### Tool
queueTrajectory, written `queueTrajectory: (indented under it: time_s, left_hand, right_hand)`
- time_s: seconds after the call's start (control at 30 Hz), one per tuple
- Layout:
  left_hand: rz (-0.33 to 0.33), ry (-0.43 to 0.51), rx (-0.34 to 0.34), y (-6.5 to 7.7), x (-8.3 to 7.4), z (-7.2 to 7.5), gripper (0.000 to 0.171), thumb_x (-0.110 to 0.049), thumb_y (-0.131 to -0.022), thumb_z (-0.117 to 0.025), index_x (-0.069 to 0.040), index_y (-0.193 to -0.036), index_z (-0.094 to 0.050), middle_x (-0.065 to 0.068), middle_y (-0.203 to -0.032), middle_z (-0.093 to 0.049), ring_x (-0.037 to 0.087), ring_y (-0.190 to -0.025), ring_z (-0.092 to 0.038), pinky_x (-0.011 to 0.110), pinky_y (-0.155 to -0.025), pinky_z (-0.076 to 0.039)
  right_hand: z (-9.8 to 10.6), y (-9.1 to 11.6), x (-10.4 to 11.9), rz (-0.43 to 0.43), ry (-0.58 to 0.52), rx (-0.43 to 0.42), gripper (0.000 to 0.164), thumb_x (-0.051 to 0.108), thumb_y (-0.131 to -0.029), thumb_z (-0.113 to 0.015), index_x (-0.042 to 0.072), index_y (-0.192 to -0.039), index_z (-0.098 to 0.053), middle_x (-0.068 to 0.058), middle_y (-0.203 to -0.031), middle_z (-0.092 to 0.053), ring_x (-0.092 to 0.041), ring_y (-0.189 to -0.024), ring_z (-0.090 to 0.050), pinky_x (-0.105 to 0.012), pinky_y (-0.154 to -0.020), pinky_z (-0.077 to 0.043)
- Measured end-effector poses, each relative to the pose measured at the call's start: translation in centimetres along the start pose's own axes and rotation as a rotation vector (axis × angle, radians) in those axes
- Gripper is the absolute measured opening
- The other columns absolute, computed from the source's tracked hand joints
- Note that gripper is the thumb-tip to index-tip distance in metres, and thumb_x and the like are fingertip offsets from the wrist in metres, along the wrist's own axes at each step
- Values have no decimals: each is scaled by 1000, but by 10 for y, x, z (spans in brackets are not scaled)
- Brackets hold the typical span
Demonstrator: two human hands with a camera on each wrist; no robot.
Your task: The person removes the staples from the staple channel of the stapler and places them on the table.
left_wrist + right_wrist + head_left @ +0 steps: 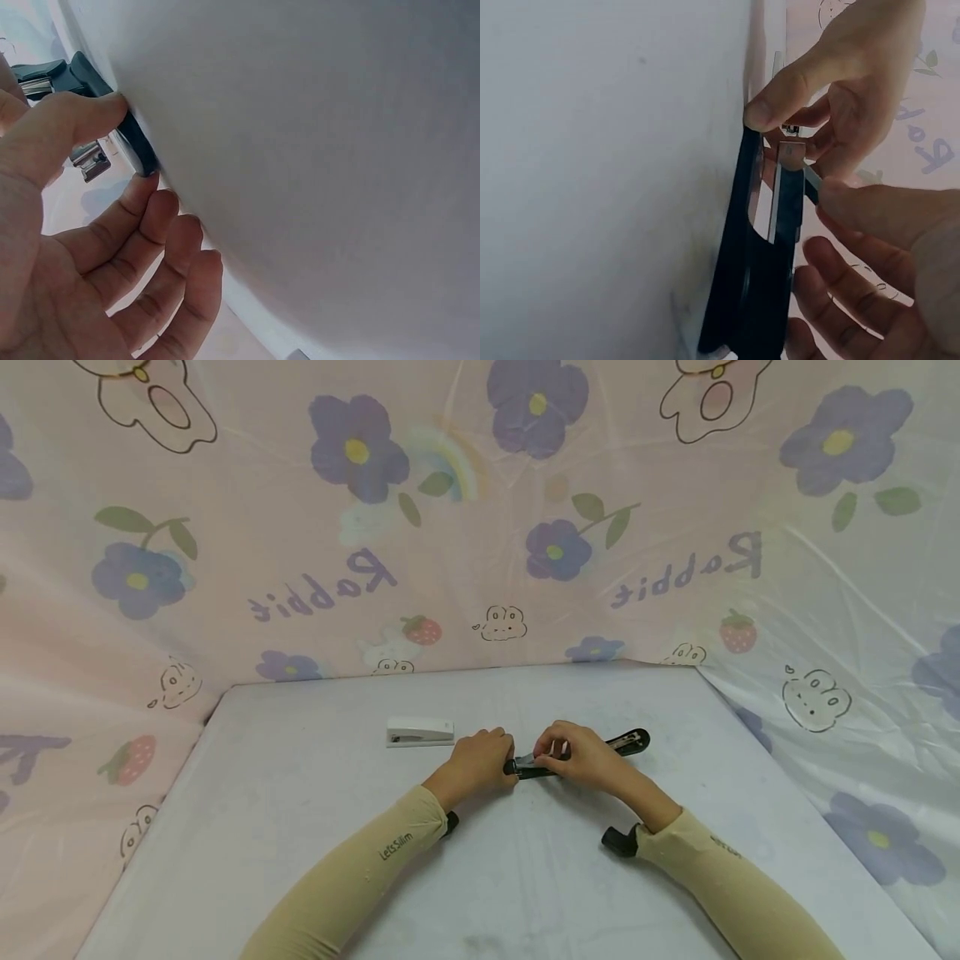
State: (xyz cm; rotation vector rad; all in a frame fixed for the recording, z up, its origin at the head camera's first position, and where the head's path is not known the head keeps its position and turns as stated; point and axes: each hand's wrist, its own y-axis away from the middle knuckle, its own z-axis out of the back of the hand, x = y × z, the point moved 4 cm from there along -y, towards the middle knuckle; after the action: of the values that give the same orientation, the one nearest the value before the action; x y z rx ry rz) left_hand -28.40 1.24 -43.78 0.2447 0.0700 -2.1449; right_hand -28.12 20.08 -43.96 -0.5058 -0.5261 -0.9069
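A black stapler (630, 742) lies opened out on the white table, its top swung back to the right. My left hand (480, 758) pinches the end of the stapler's base between thumb and fingertips; the dark base (136, 142) shows between them in the left wrist view. My right hand (588, 760) is over the stapler's middle, with thumb and forefinger pinching a small grey strip (812, 180) that looks like a row of staples. This strip is beside the metal-tipped magazine (789, 154). My right fingers partly hide it.
A white stapler (420, 732) stands on the table (315, 810) to the left of my hands. Behind the table hangs a pink cloth (465, 552) printed with flowers and rabbits. Black wrist mounts (619, 842) stick out by the sleeves.
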Motion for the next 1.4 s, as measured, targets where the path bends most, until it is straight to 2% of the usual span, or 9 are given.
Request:
queueTrajectory:
  time_s: [0.37, 0.63, 0.83, 1.4]
  left_hand:
    - [0, 4, 9, -1, 0, 0, 30, -35, -91, -87, -14, -100, -67, -2, -94, -60, 16, -84, -57, 33, -67, -50]
    - [-1, 1, 7, -1, 0, -1, 29, -34, -90, -87, -14, -99, -67, -2, -94, -60, 16, -84, -58, 33, -66, -50]
    - [-6, -1, 3, -2, 0, 0, 30, -35, -90, -87, -13, -100, -68, -2, -94, -60, 15, -83, -57, 32, -66, -49]
    - [1, -5, 3, -3, 2, -2, 31, -36, -90, -87, -14, -99, -67, -1, -95, -61, 17, -84, -59, 35, -67, -53]
  right_hand:
    - [0, -4, 5, -10, 6, 27, 13, 15, -96, -83, 18, -100, -71, 5, -100, -68, -16, -84, -63, -28, -67, -52]
    - [0, -7, 9, -10, 53, 52, 20, 14, -98, -81, 8, -116, -73, 4, -96, -67, -11, -83, -62, -28, -70, -53]
    - [2, -6, 12, 15, 94, 70, 13, 14, -98, -80, 13, -111, -78, 7, -95, -65, -10, -83, -61, -28, -70, -53]
    - [13, 4, 14, 30, 54, 32, 13, 15, -100, -78, 13, -112, -75, 9, -99, -67, -8, -84, -61, -29, -72, -54]
